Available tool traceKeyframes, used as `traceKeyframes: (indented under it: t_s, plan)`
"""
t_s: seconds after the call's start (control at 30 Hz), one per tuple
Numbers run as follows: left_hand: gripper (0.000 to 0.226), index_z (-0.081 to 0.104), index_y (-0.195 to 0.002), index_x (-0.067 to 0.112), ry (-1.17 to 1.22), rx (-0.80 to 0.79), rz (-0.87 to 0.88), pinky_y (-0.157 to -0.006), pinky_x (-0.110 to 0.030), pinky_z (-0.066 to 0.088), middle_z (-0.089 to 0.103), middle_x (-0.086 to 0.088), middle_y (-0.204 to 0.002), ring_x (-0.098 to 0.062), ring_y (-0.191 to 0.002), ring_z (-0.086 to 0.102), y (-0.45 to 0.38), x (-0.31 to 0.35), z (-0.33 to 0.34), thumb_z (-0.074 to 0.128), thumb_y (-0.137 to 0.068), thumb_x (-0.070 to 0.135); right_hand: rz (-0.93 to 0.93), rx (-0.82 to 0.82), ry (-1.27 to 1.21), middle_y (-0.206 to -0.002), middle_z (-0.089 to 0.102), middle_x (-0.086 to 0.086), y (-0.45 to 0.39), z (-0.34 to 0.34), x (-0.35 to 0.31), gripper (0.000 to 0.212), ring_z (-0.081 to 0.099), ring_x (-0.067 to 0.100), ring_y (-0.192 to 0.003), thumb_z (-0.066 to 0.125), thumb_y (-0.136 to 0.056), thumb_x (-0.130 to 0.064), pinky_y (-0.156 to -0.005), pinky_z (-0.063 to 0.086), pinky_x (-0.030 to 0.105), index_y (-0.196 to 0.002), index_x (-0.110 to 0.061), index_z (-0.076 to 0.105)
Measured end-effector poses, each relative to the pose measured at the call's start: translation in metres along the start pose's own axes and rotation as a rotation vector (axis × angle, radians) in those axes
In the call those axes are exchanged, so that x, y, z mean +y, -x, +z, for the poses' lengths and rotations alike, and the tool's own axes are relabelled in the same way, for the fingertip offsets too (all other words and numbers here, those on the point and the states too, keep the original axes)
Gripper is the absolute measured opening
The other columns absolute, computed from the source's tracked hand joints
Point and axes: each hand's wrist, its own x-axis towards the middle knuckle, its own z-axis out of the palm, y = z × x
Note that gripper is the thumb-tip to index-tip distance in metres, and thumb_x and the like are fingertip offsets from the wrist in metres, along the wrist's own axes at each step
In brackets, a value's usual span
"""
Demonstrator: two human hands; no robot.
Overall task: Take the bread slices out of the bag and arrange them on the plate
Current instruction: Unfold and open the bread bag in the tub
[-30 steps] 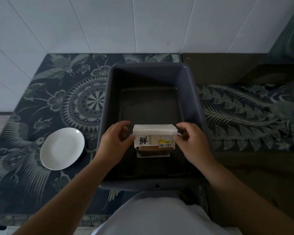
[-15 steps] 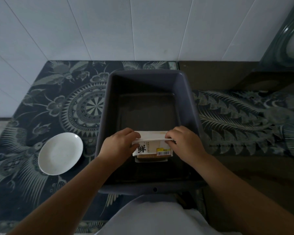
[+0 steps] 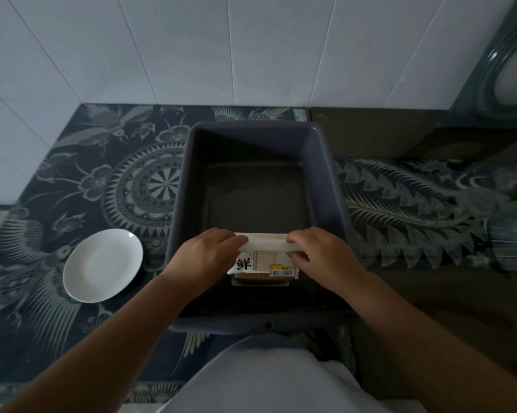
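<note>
Hands both pinched on the bag's top fold: left hand (image 3: pixel 205 257) closed on its left end, right hand (image 3: pixel 319 256) closed on the right end. Bread bag (image 3: pixel 264 262) sits between your hands, low inside the grey tub (image 3: pixel 180 204), near its front wall. Peel the fold apart evenly, pulling outward, not up, so the bag stays put and the slices don't crush. Count: one bag, one tub, one white plate (image 3: pixel 102 265), bare, well left of your left hand. Slice count can't be told, only a brown edge shows

White bread bag (image 3: pixel 264 257) upright in bin; white plate (image 3: pixel 102 265) left
</note>
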Motion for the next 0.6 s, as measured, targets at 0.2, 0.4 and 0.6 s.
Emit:
traceKeyframes:
  t_s: [0.2, 0.4, 0.6]
  plan:
    - [0.019, 0.072, -0.108, 0.000, 0.166, 0.052, -0.093, -0.065, -0.039, 0.061, 0.073, -0.014, -0.099, -0.026, -0.082, 0.072, 0.002, 0.000, -0.003, 0.065, -0.091, 0.002, 0.082, -0.033, -0.164, -0.086, 0.070, -0.001, -0.005, -0.001, 0.001, 0.010, 0.063, 0.009, -0.078, 0.063, -0.091, -0.020, -0.063, 0.052, 0.025, -0.098, -0.015, 0.069]
    - [0.021, 0.071, -0.110, 0.014, 0.330, 0.041, -0.277, -0.071, -0.006, 0.049, 0.074, 0.000, -0.098, -0.010, -0.087, 0.067, 0.000, -0.005, 0.003, 0.058, -0.096, 0.008, 0.276, -0.118, -0.358, -0.082, 0.065, -0.011, -0.011, 0.002, 0.002, 0.007, 0.061, -0.003, -0.076, 0.065, -0.092, -0.021, -0.062, 0.044, 0.013, -0.094, -0.021, 0.071]
    - [0.028, 0.071, -0.116, 0.010, 0.316, 0.034, -0.241, -0.079, -0.027, 0.057, 0.073, -0.008, -0.104, -0.020, -0.092, 0.069, -0.002, -0.005, 0.006, 0.060, -0.092, 0.001, 0.544, -0.244, -0.624, -0.089, 0.068, -0.010, -0.017, 0.001, 0.006, 0.006, 0.065, 0.003, -0.077, 0.063, -0.092, -0.029, -0.063, 0.048, 0.018, -0.093, -0.034, 0.062]
